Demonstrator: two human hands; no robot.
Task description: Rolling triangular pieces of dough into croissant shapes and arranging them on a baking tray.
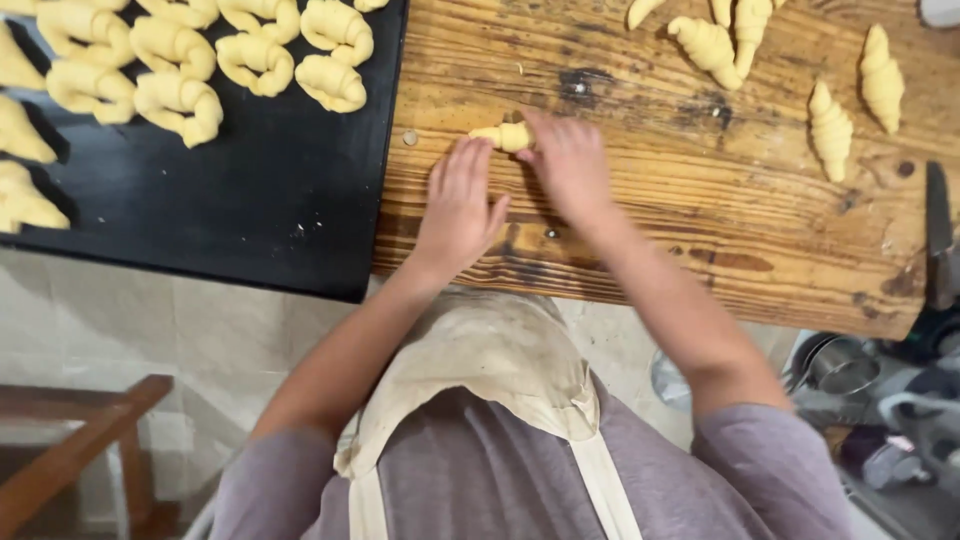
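Observation:
A small rolled piece of pale dough [506, 135] lies on the wooden board [660, 200] near its left side. My right hand [568, 165] rests over the dough's right end, fingers curled on it. My left hand [458, 205] lies flat on the board just below the dough's left end, fingers together and stretched toward it. Several shaped dough crescents [180, 60] sit in rows on the black tray [250, 200] to the left of the board.
Several straight rolled dough pieces [830, 125] lie at the board's far right. A dark knife [938, 235] lies at the right edge. Metal cups [840, 365] and utensils sit lower right. A wooden stool [80, 440] stands lower left on the tiled floor.

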